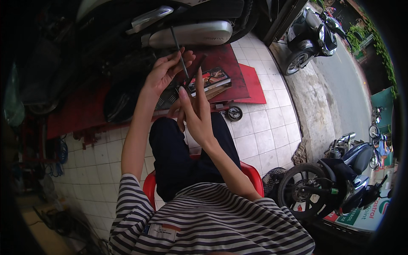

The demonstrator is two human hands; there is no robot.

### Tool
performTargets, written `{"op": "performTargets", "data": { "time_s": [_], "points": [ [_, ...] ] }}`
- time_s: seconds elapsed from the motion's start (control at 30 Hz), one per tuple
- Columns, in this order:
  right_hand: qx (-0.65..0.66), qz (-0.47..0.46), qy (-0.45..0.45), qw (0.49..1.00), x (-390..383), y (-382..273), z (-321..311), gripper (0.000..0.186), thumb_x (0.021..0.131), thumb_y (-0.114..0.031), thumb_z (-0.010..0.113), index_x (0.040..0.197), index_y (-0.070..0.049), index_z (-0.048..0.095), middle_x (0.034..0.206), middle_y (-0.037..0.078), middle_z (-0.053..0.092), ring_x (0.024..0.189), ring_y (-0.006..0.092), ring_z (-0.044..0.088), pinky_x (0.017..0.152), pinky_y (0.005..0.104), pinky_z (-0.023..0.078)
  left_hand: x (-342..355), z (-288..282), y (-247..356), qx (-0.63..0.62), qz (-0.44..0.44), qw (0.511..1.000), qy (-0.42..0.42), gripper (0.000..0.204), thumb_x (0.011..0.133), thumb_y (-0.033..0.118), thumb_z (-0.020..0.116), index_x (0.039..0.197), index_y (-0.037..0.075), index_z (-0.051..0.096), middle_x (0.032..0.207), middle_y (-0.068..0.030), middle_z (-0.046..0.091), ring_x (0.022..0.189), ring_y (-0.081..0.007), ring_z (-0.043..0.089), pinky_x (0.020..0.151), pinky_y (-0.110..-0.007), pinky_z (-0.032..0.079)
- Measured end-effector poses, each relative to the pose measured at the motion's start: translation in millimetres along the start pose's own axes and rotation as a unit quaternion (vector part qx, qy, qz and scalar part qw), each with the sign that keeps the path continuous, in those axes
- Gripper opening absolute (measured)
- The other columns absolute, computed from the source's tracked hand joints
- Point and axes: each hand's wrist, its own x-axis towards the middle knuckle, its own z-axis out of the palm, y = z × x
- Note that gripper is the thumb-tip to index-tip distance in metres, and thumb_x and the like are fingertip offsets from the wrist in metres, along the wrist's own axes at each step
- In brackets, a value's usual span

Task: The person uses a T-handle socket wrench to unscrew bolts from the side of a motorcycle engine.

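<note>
My left hand (165, 72) is closed around a thin grey metal rod (177, 44), pinched between thumb and fingers, its upper end pointing at the motorbike. Beside it, my right hand (196, 114) has its index finger and thumb stretched out and apart, with the other fingers partly bent behind. A slim dark piece (203, 61) shows near the right index fingertip; whether the hand touches it I cannot tell. Beyond the right hand, a box with a dark and red printed top (214, 78) lies on the red work stand (233, 72).
A motorbike with a silver cover (191, 33) stands on the red stand before me. Under it shows a small wheel (234, 113). I sit on a red plastic chair (253, 176) on white floor tiles (272, 114). Parked motorbikes (314, 38) stand at the right by the road.
</note>
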Motion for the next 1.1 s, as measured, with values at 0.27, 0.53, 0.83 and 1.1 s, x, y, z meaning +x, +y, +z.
{"op": "performTargets", "data": {
  "time_s": [0.27,0.53,0.83,1.1],
  "points": [
    [-0.049,0.088,-0.123,0.987,-8,18,11,0.054,0.109,-0.024,0.036,0.158,-0.008,0.018,0.057,0.008,0.059,0.039,0.0111,0.051,0.039,0.0233,0.039,-2,-2,-4,0.038,-0.009,0.999,0.014,0.031,0.101,0.012,0.056,0.126,-0.005,0.052,0.125,-0.0194,0.063,0.118,-0.0304,0.062,0.099,-0.035,0.057],
    [0.044,0.157,-0.099,0.982,-13,18,-15,0.058,0.11,-0.03,0.034,0.158,-0.007,0.011,0.064,0.011,0.062,0.039,0.011,0.048,0.039,0.0219,0.035,4,3,-11,-0.031,-0.011,0.999,0.0,0.029,0.1,0.008,0.056,0.124,-0.007,0.053,0.125,-0.0227,0.062,0.121,-0.0346,0.06,0.101,-0.038,0.056],
    [0.113,0.092,0.093,0.985,1,2,-37,0.062,0.108,-0.035,0.04,0.158,-0.009,0.015,0.063,0.01,0.061,0.036,0.0065,0.036,0.035,0.0207,0.025,0,-1,-8,-0.036,-0.011,0.999,-0.007,0.03,0.101,0.01,0.056,0.125,-0.006,0.051,0.126,-0.0199,0.062,0.12,-0.029,0.061,0.101,-0.034,0.057],
    [0.028,0.154,-0.155,0.975,2,4,-5,0.061,0.109,-0.034,0.037,0.157,-0.005,0.014,0.063,0.012,0.064,0.042,0.0136,0.055,0.039,0.0244,0.041,10,-2,-14,-0.025,-0.009,1.0,0.016,0.024,0.101,0.007,0.052,0.121,-0.006,0.054,0.125,-0.0237,0.062,0.123,-0.0332,0.059,0.106,-0.041,0.053]
  ]
}}
